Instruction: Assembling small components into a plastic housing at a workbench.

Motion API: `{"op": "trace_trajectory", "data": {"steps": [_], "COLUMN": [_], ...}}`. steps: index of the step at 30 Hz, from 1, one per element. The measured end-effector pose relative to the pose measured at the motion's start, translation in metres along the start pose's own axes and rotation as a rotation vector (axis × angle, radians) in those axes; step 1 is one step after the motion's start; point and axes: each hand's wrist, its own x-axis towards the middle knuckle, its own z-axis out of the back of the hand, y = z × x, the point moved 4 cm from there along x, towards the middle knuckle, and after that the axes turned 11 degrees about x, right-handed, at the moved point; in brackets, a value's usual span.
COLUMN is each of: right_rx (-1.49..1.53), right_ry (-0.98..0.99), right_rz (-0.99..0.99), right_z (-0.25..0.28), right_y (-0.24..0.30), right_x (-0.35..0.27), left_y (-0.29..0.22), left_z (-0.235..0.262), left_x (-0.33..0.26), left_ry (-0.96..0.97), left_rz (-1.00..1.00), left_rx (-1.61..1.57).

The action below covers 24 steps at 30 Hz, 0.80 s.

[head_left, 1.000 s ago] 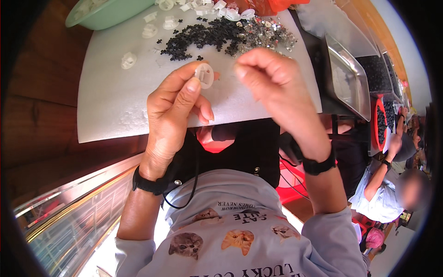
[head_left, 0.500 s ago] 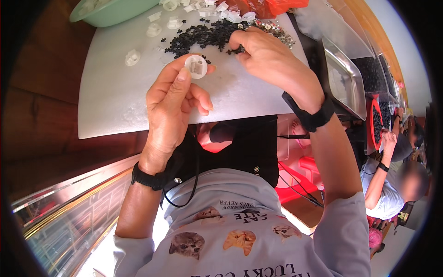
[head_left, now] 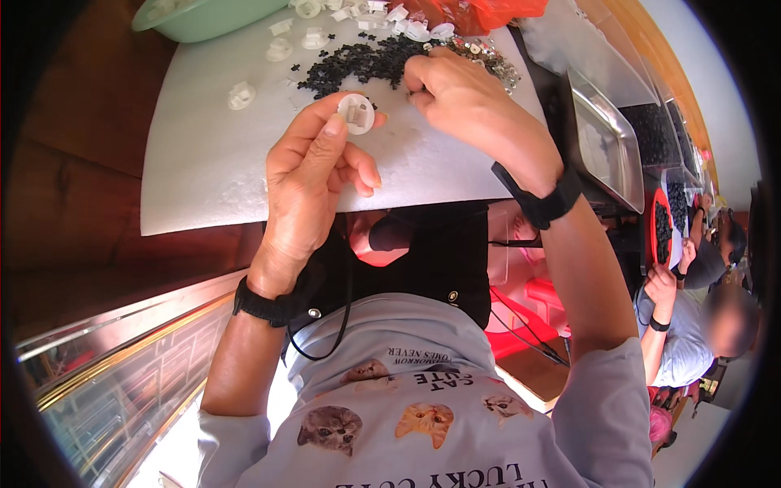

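The left hand (head_left: pixel 313 175) pinches a small round white plastic cap (head_left: pixel 356 113) between its thumb and finger and holds it up over the white bench (head_left: pixel 195 175). The right hand (head_left: pixel 464 102) is curled with its fingertips down at the edge of a pile of tiny black pieces (head_left: pixel 358 63) on the bench, but I cannot tell if it has grabbed 1. More white caps (head_left: pixel 281 49) lie past the pile, near a green bowl (head_left: pixel 203 16).

Left hand (head_left: pixel 313 175) is raised mid-frame, thumb and forefinger pinched; right hand (head_left: pixel 464 102) reaches upward, fingers curled.
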Motion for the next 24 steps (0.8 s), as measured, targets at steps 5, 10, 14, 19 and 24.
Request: {"op": "trace_trajectory", "data": {"steps": [5, 10, 14, 19, 24], "right_rx": [-0.003, 0.011, 0.061, 0.028, 0.082], "right_ry": [0.069, 0.027, -0.029, 0.130, 0.084], "right_rz": [-0.015, 0.021, 0.083, 0.049, -0.019], "right_z": [0.013, 0.010, 0.004, 0.007, 0.017], "right_y": [0.004, 0.001, 0.004, 0.006, -0.004], "right_x": [-0.008, 0.008, 0.014, 0.002, -0.003], "left_y": [0.001, 0.002, 0.001, 0.001, 0.000], "left_z": [-0.001, -0.002, -0.002, 0.000, -0.001], "left_x": [0.002, 0.003, 0.004, 0.003, 0.003], "left_ry": [0.010, 0.031, 0.023, 0.014, 0.017], "left_rz": [0.005, 0.009, 0.003, 0.010, 0.018], "left_rx": [0.002, 0.005, -0.004, -0.002, -0.011]}}
